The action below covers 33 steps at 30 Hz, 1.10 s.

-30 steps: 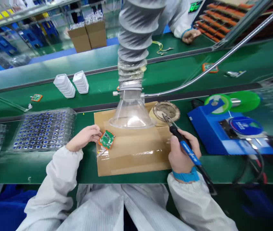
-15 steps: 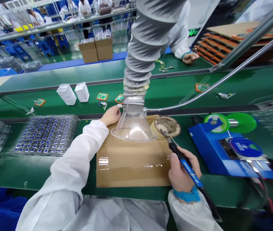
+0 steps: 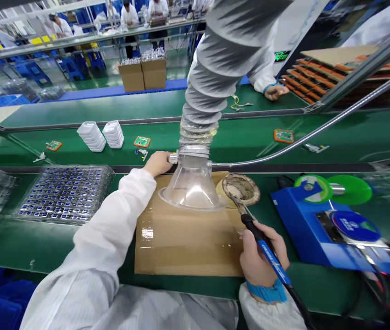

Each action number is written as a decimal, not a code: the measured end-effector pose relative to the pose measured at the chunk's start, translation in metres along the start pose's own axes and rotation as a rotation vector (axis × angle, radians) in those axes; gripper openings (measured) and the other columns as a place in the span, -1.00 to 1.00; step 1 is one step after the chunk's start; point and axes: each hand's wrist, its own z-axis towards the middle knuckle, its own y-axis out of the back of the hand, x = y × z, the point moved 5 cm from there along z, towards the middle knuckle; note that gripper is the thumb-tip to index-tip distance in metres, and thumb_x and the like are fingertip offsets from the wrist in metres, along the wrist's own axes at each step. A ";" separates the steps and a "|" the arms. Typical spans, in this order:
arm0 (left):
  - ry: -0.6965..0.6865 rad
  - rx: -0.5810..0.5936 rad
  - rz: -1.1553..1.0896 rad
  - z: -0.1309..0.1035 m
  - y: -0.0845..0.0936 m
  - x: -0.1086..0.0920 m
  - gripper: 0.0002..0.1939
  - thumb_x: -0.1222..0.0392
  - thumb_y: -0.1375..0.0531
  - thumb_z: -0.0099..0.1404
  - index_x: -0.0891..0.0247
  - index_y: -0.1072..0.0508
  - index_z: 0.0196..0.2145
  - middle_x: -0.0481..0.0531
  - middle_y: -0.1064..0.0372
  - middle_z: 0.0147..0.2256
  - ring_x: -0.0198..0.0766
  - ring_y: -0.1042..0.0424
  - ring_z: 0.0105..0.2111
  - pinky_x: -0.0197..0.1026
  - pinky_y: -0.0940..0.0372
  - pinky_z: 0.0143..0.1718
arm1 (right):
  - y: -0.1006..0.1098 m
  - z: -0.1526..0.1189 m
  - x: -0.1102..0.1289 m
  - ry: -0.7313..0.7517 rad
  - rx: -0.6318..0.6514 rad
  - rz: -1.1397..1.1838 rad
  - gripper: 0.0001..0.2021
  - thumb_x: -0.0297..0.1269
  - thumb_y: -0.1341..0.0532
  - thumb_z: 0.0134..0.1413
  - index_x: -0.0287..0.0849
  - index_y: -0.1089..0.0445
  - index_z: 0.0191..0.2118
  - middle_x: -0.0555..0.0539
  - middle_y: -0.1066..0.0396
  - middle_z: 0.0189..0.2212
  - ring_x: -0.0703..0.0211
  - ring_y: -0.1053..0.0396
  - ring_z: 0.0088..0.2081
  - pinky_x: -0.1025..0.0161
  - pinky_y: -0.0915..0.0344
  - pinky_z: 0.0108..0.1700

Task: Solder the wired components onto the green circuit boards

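Note:
My right hand [image 3: 264,256] is closed round a blue and black soldering iron [image 3: 273,261]. The iron's metal end reaches the near rim of a round, crusted, pale bowl [image 3: 241,189]. My left hand [image 3: 158,163] reaches to the left side of a clear extraction hood [image 3: 193,188], beside its metal fitting. Its fingers look curled, their tips hidden behind the hood and fitting; whatever they hold is out of sight. Under the hood and in front of me lies a brown cardboard sheet [image 3: 188,243].
On the right stands a blue solder wire feeder [image 3: 305,229] with a green reel. A clear tray of small blue parts [image 3: 66,192] lies left. Beyond are stacked white trays [image 3: 91,136], orange-edged circuit boards [image 3: 142,141] and a grey duct [image 3: 205,91]. A co-worker's hand [image 3: 275,91] rests opposite.
The orange-edged board that showed just left of the hood is no longer visible. Other boards and the white trays have shifted slightly left. The view has shifted a little; my right hand keeps its grip.

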 end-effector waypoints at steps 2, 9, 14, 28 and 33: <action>0.026 -0.091 0.033 -0.037 0.013 0.016 -0.87 0.25 -0.21 0.24 0.29 -0.51 -0.46 0.21 -0.52 -0.36 -0.05 -0.50 -0.29 -0.12 -0.31 -0.23 | 0.000 0.001 0.001 0.002 -0.004 0.018 -0.75 -0.16 -0.33 0.13 -0.19 -0.48 -0.12 -0.16 -0.52 -0.19 -0.04 -0.54 -0.16 -0.01 -0.46 -0.06; 0.036 -0.253 -0.252 -0.172 0.038 0.044 -0.61 0.10 -0.21 0.29 0.21 -0.16 -0.60 -0.08 -0.24 -0.58 -0.31 -0.29 -0.52 -0.23 -0.16 -0.39 | 0.010 -0.011 0.003 -0.039 -0.036 0.097 -0.75 -0.16 -0.33 0.14 -0.19 -0.47 -0.13 -0.14 -0.51 -0.23 0.03 -0.53 -0.28 0.02 -0.47 -0.14; -0.040 -0.078 -0.537 -0.201 0.010 0.011 -0.59 0.10 -0.20 0.32 0.20 -0.13 -0.59 0.03 -0.41 -0.40 -0.20 -0.46 -0.30 -0.14 -0.34 -0.20 | 0.006 -0.052 0.026 -0.115 0.340 0.210 -0.79 -0.19 -0.31 0.22 -0.11 -0.48 -0.06 -0.10 -0.55 -0.26 0.08 -0.56 -0.31 0.10 -0.50 -0.18; -0.293 0.096 -0.227 -0.222 -0.008 -0.011 -0.58 0.08 -0.29 0.27 0.11 -0.52 0.09 0.15 -0.39 0.20 0.07 -0.22 0.31 0.25 0.02 0.40 | -0.052 -0.075 0.047 -0.178 0.580 0.173 -0.63 -0.03 -0.23 0.29 -0.08 -0.43 0.10 -0.16 -0.60 -0.06 -0.03 -0.58 -0.01 0.01 -0.49 0.07; -0.256 -0.012 -0.322 -0.235 -0.010 -0.022 -0.62 0.10 -0.26 0.32 0.14 -0.51 0.08 0.18 -0.43 0.17 -0.03 -0.32 0.24 0.16 -0.10 0.36 | -0.065 -0.071 0.063 -0.065 0.666 0.133 -0.59 0.02 -0.22 0.30 -0.04 -0.43 0.15 -0.12 -0.60 -0.02 -0.08 -0.54 0.07 -0.06 -0.46 0.14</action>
